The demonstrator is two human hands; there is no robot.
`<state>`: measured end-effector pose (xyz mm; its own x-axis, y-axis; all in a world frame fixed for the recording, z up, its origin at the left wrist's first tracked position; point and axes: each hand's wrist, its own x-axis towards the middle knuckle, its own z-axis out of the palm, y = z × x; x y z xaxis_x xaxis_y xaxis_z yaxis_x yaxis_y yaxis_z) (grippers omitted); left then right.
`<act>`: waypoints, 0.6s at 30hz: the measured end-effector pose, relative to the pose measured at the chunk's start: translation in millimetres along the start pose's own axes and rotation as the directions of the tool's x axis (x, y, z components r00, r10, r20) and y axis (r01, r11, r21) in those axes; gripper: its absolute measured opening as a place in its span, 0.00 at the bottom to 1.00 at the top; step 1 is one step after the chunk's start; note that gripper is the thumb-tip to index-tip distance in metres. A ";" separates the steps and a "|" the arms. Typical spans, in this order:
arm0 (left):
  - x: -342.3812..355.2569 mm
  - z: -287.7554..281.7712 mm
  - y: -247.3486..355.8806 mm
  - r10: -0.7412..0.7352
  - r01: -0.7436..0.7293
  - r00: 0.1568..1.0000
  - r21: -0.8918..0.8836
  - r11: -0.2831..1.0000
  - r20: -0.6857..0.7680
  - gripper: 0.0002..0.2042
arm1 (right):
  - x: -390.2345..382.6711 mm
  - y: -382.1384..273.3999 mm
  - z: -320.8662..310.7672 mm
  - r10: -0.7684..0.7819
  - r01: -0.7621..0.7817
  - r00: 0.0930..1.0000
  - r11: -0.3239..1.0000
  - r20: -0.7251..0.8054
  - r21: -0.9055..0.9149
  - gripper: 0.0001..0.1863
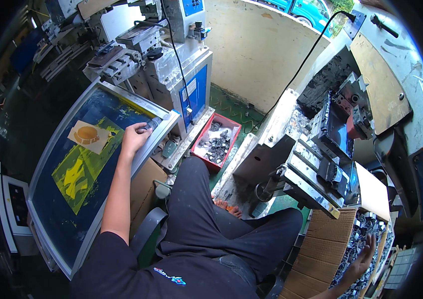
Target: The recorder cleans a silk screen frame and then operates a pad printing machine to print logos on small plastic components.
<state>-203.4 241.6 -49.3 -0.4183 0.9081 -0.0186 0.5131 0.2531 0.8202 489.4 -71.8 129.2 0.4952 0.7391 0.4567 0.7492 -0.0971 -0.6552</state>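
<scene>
My left hand [133,139] is closed on a small dark grey cylindrical object [152,124] at the frame's upper right edge. Below it lies a screen-printing frame [94,209] with dark blue mesh and a yellow-green patch. A beige card [90,136] with a round brown mark rests on the mesh. Far to the right, my right hand [363,256] is over an opened cardboard box [318,249] filled with small black and silver parts [358,231]. Its fingers look stretched out, and nothing shows in them.
Between the machines on the floor stands a red bin [235,130] with similar small parts. A grey-and-blue machine [191,94] rises behind the frame. An ink-stained printing machine [316,162] stands at right. A black cable [299,74] hangs across the gap before a pale wall [251,50].
</scene>
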 end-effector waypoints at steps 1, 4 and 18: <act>-3.5 -5.7 0.1 -0.009 0.009 1.000 0.012 1.000 -0.014 0.22 | -2.7 26.2 -14.7 0.069 -0.071 0.997 0.996 -0.045 -0.053 0.24; -0.2 4.9 5.5 -0.020 0.020 1.000 -0.011 1.000 -0.018 0.22 | -27.6 77.3 -65.5 0.154 -0.198 0.978 0.896 -0.141 -0.396 0.20; -5.2 10.2 -9.1 0.018 -0.012 0.993 0.052 0.999 -0.114 0.21 | -58.8 10.1 -42.1 0.240 -0.204 0.967 0.541 -0.082 -0.816 0.24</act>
<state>-198.3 238.0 -62.5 -0.4919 0.8685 0.0618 0.5564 0.2589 0.7896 486.4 -144.3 121.1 0.6951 0.6368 0.3335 0.6635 -0.7470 0.0435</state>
